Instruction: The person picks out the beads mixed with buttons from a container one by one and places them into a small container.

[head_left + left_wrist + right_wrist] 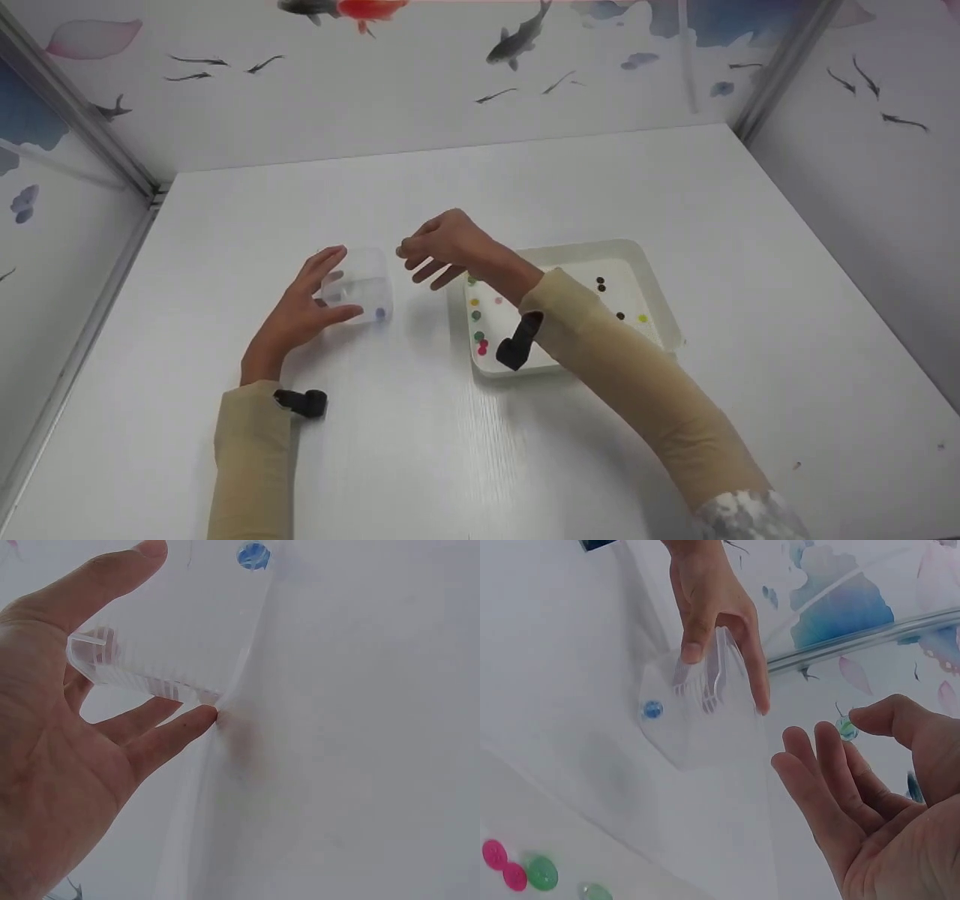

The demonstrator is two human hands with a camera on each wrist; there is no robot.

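Head view: the left hand (300,311) steadies a clear plastic box (360,289), thumb and fingers spread against its sides; the right hand (442,244), at 3 o'clock of the box, hovers above it, while the white tray (652,277) of buttons lies farther right. Left wrist view: a blue button (253,555) sits inside the box. Right wrist view: thumb and forefinger pinch a small green button (846,727), probably light, stiff and slippery, best held by its rim.
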